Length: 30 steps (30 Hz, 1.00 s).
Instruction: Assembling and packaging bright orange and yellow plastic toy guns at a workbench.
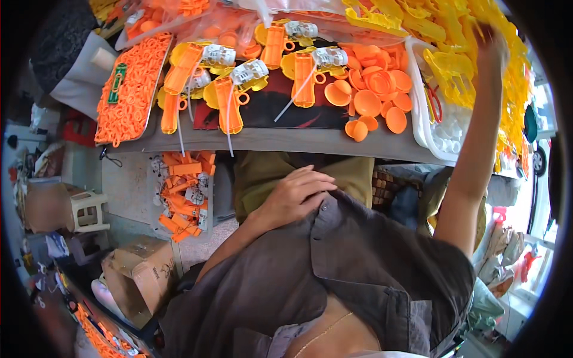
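My left hand (pixel 298 194) lies loosely over the hem of my dark shirt (pixel 358 238), fingers stretched out and holding nothing that shows. At the far right of the table, my right hand (pixel 492 48) reaches into a heap of yellow plastic shells (pixel 441 24). Its fingers are dark and blurred, so any grip is hidden. Several half-built toys stand on the table in front of me, among them one (pixel 230 98) with an orange grip, a yellow shell, a clear part and a pale strip hanging over the edge.
Orange rings (pixel 131 89) fill a tray at the left, with a green piece on top. Orange discs (pixel 376 83) are piled beside a white bin (pixel 421 113) of clear parts. Below the table, a box holds orange parts (pixel 185 191); a cardboard box (pixel 140 274) and a stool (pixel 89 210) stand left.
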Each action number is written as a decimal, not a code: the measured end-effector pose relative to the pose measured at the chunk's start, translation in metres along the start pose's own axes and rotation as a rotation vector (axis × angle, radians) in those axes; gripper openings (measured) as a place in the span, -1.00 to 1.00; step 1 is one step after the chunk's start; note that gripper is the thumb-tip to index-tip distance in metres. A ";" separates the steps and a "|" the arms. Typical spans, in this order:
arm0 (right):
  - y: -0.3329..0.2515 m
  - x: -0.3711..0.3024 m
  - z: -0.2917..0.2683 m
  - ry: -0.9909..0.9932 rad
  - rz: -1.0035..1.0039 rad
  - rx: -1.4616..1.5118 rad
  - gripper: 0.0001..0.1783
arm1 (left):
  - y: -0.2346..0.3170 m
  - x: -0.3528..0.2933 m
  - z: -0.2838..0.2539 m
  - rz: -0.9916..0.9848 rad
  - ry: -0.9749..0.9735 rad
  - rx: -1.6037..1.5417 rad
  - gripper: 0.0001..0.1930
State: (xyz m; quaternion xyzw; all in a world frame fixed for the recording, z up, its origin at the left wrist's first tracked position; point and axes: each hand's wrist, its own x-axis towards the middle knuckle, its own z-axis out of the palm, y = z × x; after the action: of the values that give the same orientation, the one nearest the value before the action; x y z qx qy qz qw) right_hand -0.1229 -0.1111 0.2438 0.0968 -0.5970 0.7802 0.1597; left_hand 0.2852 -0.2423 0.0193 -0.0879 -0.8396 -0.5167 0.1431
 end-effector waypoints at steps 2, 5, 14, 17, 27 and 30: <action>0.025 0.081 -0.008 -0.479 -0.196 0.047 -0.62 | -0.002 -0.011 -0.007 -0.051 0.068 0.032 -0.77; 0.002 0.004 0.051 -0.566 -0.202 -0.127 -0.47 | -0.010 -0.022 -0.006 -0.052 0.128 0.020 -0.77; 0.046 -0.279 -0.064 -0.790 -0.248 -0.576 -0.76 | -0.011 -0.020 -0.114 -0.049 0.676 0.393 -0.84; 0.044 -0.321 -0.091 -0.714 -0.110 -0.576 -0.75 | -0.026 0.007 -0.165 -0.108 0.801 0.603 -0.79; 0.068 -0.305 -0.081 -0.620 -0.503 -0.674 -0.70 | -0.086 0.045 -0.236 -0.293 0.591 1.134 -0.47; 0.078 -0.292 -0.070 -0.578 -0.543 -0.630 -0.70 | -0.071 0.052 -0.229 -0.251 0.633 1.047 -0.53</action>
State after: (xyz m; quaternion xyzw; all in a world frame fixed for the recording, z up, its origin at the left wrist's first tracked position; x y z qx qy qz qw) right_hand 0.1231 -0.1012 0.0552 0.4078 -0.7763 0.4340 0.2066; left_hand 0.2491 -0.4785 0.0740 0.2505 -0.9023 -0.0505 0.3473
